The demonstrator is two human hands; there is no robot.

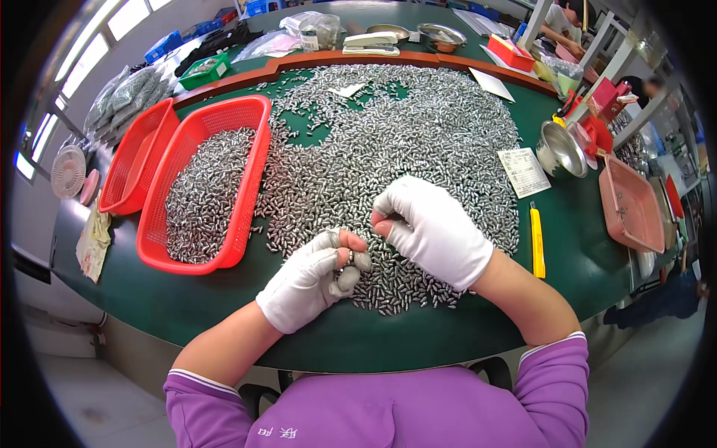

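Observation:
A broad heap of small, shiny, bullet-shaped metal pieces (448,127) spreads over the green table. My left hand (302,287), in a white glove with bare fingertips showing, is curled at the heap's near edge. Small metal pieces seem to glint between its thumb and fingers. Just to the right and a little farther off, my right hand (441,231), gloved the same way, hovers over the heap with thumb and forefinger pinched together. Whatever is in that pinch is too small or hidden to tell. The two hands are apart.
Left of the heap stands a red perforated basket (259,142) part-filled with the same pieces, beside another red basket (119,187). To the right lie a yellow utility knife (537,243), a printed slip (523,172), a metal bowl (562,149) and a pink basket (631,205). A wooden ledge (388,58) borders the back.

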